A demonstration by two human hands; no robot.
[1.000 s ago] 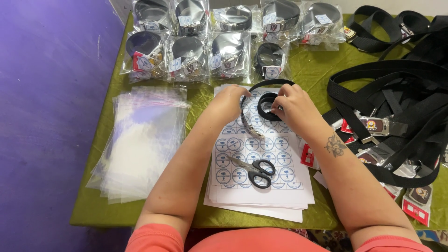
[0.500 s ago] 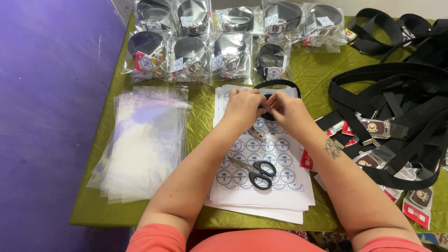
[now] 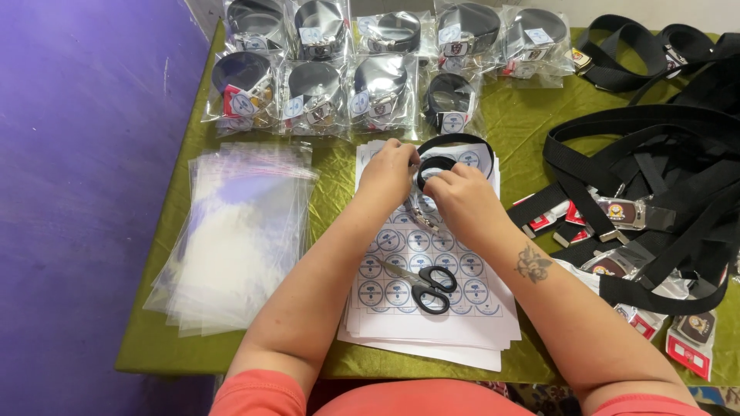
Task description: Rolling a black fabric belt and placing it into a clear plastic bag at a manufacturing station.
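Observation:
Both hands meet over a stack of white sheets printed with round blue labels. My left hand and my right hand together pinch a black webbing belt, coiled into a small roll between the fingers, with a loose loop arching behind them. A metal buckle hangs below my left hand. Black-handled scissors lie on the sheets, nearer to me.
A pile of clear plastic bags lies at the left on the green-covered table. Several bagged rolled belts line the far edge. Loose black belts with buckles crowd the right side. A purple floor lies to the left.
The wide open belt loop has been wound into a tighter coil. My hands have drawn closer together over the top of the label sheets.

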